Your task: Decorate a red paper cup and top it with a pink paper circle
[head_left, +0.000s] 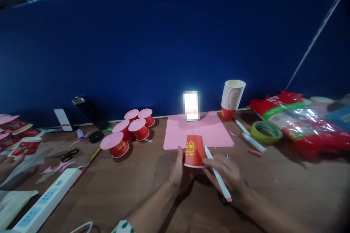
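Note:
A red paper cup [195, 149] with yellow characters is upside down, its white rim lowest, above the table's near middle. My left hand [179, 173] is closed round the cup's left side. In my right hand [227, 172] is a white marker [220, 180], its tip end up beside the cup and its pinkish end pointing down toward me. Fingertips of that hand touch or nearly touch the cup's lower right side. Just behind the cup lies a stack of pink paper [177, 131].
A phone [191, 106] stands on the paper. Stacked cups [233, 96], green tape [266, 133] and bagged cups [295, 116] are right. Left are several cups with pink discs [138, 127], scissors [67, 156], a power strip [46, 198] and another person's hand [11, 165].

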Demonstrator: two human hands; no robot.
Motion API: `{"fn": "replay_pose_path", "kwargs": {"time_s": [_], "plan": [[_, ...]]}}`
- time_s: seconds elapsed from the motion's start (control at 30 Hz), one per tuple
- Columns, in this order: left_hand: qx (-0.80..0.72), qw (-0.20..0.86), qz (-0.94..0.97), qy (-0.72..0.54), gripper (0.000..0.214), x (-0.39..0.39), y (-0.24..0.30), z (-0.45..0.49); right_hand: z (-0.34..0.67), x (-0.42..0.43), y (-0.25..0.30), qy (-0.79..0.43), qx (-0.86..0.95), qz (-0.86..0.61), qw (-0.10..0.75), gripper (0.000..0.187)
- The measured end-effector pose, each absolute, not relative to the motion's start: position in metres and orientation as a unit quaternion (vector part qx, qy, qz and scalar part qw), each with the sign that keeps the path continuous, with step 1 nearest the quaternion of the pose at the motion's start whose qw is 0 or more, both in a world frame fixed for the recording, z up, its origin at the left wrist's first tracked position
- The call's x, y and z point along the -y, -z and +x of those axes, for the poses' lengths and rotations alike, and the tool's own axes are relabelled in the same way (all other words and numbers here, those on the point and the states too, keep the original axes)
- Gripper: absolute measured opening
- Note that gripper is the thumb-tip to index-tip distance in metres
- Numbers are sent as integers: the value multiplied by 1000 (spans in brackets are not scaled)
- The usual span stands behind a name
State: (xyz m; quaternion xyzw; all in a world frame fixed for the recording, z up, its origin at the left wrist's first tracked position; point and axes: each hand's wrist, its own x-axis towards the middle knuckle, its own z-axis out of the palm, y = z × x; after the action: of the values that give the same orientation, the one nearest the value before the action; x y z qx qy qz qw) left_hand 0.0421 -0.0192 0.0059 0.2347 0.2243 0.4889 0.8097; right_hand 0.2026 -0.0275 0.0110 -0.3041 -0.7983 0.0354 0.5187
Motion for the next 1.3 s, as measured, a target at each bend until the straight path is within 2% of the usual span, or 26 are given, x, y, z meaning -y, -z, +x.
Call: {"fn": "replay_pose_path", "kwargs": {"time_s": [0.13,0.3,0.4,0.5,0.6,0.77,1.13,1.3], "plan": [[-209,821,214,-486,70,18,-4,40,203,28,-10,-50,794,-294,530,31],[-243,816,170,-496,61,17,-3,39,205,27,-10,-79,816,-276,501,35],[-251,799,184,-515,60,17,-3,39,204,30,-14,-99,795,-289,524,31],[-255,785,220,-520,65,18,-4,39,204,38,-21,-153,735,-364,552,17],[-287,779,229,-508,72,17,-4,38,208,46,-25,-197,728,-385,532,24],[-318,772,180,-519,67,14,-2,37,212,50,-25,-186,771,-341,506,21],[-311,787,168,-505,71,14,-4,40,203,50,-28,-152,797,-354,464,13],[-320,777,171,-514,69,15,-5,41,202,49,-28,-146,792,-343,484,10]]}}
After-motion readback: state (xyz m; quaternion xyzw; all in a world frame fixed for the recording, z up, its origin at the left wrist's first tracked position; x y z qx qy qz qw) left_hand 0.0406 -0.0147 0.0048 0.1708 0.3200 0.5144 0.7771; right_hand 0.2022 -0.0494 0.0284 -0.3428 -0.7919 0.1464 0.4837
